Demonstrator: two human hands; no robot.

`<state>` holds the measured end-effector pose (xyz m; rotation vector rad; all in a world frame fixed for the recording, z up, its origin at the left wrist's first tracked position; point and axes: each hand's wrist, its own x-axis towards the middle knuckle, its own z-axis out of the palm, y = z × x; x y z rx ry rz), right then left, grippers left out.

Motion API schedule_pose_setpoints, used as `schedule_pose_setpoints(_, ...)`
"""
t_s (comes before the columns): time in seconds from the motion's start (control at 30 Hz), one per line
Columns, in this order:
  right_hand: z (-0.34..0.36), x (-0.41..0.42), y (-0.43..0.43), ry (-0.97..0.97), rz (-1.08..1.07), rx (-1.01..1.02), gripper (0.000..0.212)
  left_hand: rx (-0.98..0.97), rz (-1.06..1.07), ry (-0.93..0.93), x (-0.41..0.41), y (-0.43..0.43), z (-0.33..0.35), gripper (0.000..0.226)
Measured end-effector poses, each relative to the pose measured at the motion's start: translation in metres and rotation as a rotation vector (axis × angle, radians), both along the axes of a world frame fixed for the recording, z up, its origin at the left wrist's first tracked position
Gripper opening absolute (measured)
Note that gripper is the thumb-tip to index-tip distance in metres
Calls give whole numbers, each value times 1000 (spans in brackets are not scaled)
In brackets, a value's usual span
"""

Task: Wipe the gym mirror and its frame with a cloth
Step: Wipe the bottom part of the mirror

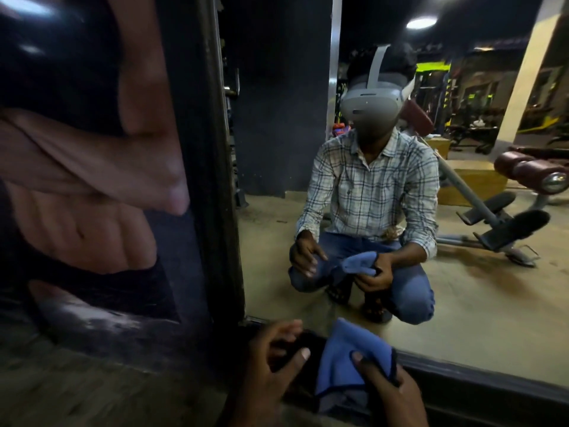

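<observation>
A fitness poster point(77, 155) fills the wall left of the mirror's black frame point(217, 180). Low by the frame's bottom corner, the left hand point(271, 359) hangs loosely curled, holding nothing. Beside it the right hand point(389, 392) pinches a blue cloth point(345, 362), thumb on top, just before the gym mirror point(468, 303).

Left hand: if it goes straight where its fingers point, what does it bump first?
The left hand would probably meet the blue cloth that the right hand grips; depth is unclear.
</observation>
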<state>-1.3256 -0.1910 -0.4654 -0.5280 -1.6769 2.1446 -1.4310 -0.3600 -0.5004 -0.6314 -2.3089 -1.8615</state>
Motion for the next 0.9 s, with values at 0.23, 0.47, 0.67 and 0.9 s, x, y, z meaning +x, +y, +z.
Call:
schedule_pose_setpoints(0.23, 127, -41, 25, 441, -309, 479, 20, -291, 163, 652, -83, -64, 157, 71)
schedule_pose_setpoints(0.47, 266, -86, 21, 839, -681, 1053, 20, -586, 375, 902, -120, -90, 247, 118)
schedule_pose_setpoints(0.67, 247, -171, -13, 765, -542, 1285, 35, -764, 340, 907, -138, -100, 245, 153)
schedule_pose_setpoints(0.9, 291, -205, -31, 766, -367, 1785, 29, -792, 391, 925, -135, -100, 240, 158)
